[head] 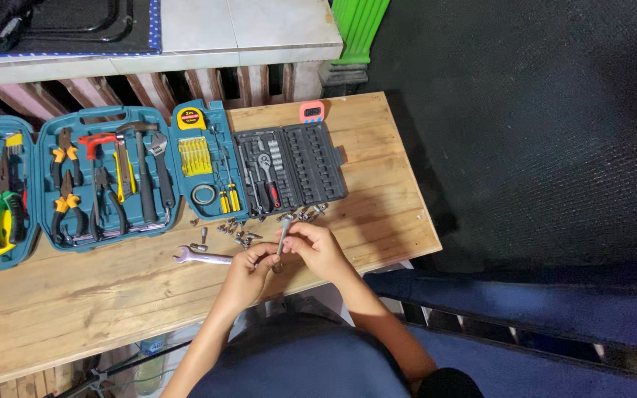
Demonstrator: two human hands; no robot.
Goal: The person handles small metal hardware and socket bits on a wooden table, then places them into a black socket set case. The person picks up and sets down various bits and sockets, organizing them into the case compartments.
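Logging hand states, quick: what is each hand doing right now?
Left hand: closed, fingertips at the lower end of the metal rod.
Right hand: closed on the metal rod, holding it upright above the wooden table.

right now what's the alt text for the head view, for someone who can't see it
Both hands, left hand and right hand, hold a slim metal tool over a wooden table. Loose sockets and a wrench lie nearby, below open tool cases.
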